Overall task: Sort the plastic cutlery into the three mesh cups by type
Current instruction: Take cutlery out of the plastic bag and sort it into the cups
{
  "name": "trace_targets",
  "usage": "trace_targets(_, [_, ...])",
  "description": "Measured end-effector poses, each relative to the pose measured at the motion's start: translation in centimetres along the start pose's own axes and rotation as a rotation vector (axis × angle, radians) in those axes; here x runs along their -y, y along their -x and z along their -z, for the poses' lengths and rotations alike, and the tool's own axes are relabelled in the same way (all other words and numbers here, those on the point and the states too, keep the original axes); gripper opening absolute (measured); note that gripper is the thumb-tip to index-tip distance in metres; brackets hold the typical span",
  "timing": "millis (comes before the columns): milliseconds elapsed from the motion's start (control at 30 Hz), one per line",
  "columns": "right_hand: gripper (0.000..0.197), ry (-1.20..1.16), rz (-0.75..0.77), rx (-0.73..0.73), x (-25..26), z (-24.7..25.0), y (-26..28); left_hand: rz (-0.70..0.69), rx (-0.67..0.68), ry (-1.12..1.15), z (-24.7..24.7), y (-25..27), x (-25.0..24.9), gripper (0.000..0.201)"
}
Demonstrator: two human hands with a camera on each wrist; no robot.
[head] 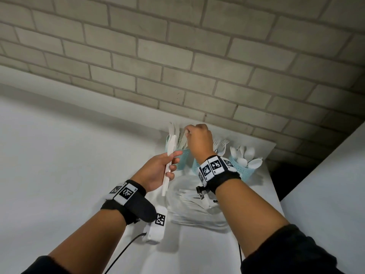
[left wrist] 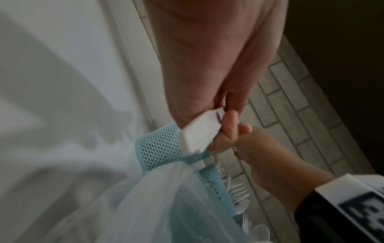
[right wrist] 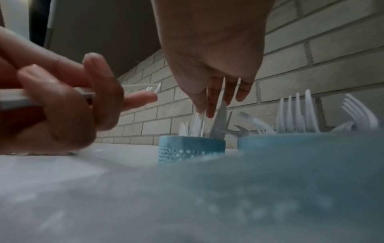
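Knives (head: 184,139) pinched in right fingers (right wrist: 212,108) over left mesh cup (right wrist: 191,148), more knives gripped by left fingers (head: 173,164)

No readable words, brands or numbers are found. Only black-and-white square code markers are seen on the wrist bands (head: 214,166) and a white device (head: 156,226).

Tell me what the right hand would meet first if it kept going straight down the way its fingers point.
Most likely the knives standing in the left mesh cup: the right hand hangs fingers-down directly over them, pinching a knife. Exact depth is unclear.
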State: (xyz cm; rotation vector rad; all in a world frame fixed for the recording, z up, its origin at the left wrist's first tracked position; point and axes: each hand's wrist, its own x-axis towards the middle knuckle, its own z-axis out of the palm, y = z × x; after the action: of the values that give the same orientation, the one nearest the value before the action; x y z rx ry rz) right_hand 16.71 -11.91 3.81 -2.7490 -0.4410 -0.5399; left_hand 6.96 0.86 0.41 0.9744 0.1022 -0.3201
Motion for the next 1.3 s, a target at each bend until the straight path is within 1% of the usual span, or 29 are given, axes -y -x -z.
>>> trace_targets(67, [0.027,-0.019,0.001,-0.067,-0.2,0.6,0.1,-0.028,-0.024,-0.005,0.0,-0.2,0.2,0.023])
trace_targets(100, [0.027,-0.092,0.013,-0.128,-0.2,1.0,0.1,-0.039,-0.035,-0.005,0.0,-0.2,0.2,0.023])
trace_targets(133, [0.026,-0.188,0.026,-0.156,-0.1,1.2,0.1,-0.047,-0.045,-0.003,0.0,-0.2,0.2,0.022])
trace_targets(167, [0.026,-0.288,0.039,-0.124,0.0,1.6,0.0,-0.055,-0.052,0.003,0.0,-0.3,0.2,0.021])
trace_targets(200, [0.025,-0.369,0.047,-0.052,0.2,1.9,0.0,-0.063,-0.06,0.009,0.0,-0.3,0.3,0.021])
trace_targets(267, [0.023,-0.458,0.061,0.107,0.6,2.7,0.1,-0.073,-0.076,0.022,-0.2,-0.4,0.3,0.019])
trace_targets(333, [0.023,-0.53,0.053,0.211,1.0,3.3,0.5,-0.073,-0.094,0.026,-0.5,-0.4,0.3,0.016])
trace_targets(400, [0.024,-0.575,0.024,0.241,1.3,3.4,0.6,-0.072,-0.112,0.013,-0.8,-0.5,0.5,0.013])
trace_targets(500, [0.015,-0.651,-0.058,0.27,1.7,3.4,0.6,-0.082,-0.131,-0.009,-1.0,-0.6,0.6,0.013])
trace_targets(567, [0.012,-0.667,-0.104,0.262,1.7,3.3,0.6,-0.097,-0.121,0.0,-1.1,-0.6,0.4,0.014])
trace_targets(633, [0.009,-0.662,-0.148,0.251,1.6,3.3,0.5,-0.116,-0.109,0.006,-1.1,-0.6,0.3,0.02])
trace_targets(700, [0.012,-0.686,-0.196,0.235,1.6,3.3,0.4,-0.111,-0.095,0.008,-0.9,-0.5,0.3,0.028])
trace_targets(733, [0.012,-0.713,-0.221,0.202,1.5,3.4,0.2,-0.099,-0.092,0.008,-0.8,-0.5,0.3,0.03])
trace_targets(767, [0.012,-0.753,-0.244,0.134,1.4,3.5,-0.1,-0.086,-0.09,0.01,-0.6,-0.5,0.3,0.03])
trace_targets(833, [0.015,-0.839,-0.276,-0.099,1.1,4.2,-0.7,-0.065,-0.102,0.024,-0.2,-0.5,0.4,0.03])
trace_targets(900, [0.015,-0.866,-0.262,-0.327,1.0,5.0,-1.2,-0.053,-0.122,0.018,0.1,-0.5,0.4,0.029])
trace_targets(933, [0.013,-0.859,-0.246,-0.4,1.0,5.3,-1.4,-0.051,-0.132,0.009,0.2,-0.5,0.4,0.028])
trace_targets(1000, [0.013,-0.803,-0.221,-0.49,1.1,5.4,-1.5,-0.05,-0.148,-0.012,0.3,-0.5,0.4,0.026])
trace_targets(1067, [0.015,-0.71,-0.199,-0.538,1.1,5.0,-1.4,-0.051,-0.159,-0.035,0.3,-0.5,0.4,0.027])
trace_targets(1100, [0.016,-0.648,-0.181,-0.537,1.1,4.5,-1.2,-0.053,-0.162,-0.048,0.2,-0.5,0.5,0.027])
trace_targets(1167, [0.015,-0.498,-0.127,-0.456,0.8,2.8,-0.8,-0.061,-0.172,-0.081,0.0,-0.5,0.6,0.028])
trace_targets(1267, [0.018,-0.228,-0.06,-0.175,0.1,0.2,0.3,-0.079,-0.192,-0.158,-0.4,-0.5,0.7,0.028])
trace_targets(1300, [0.02,-0.165,-0.038,-0.104,0.0,-0.2,0.7,-0.084,-0.192,-0.18,-0.5,-0.5,0.8,0.028])
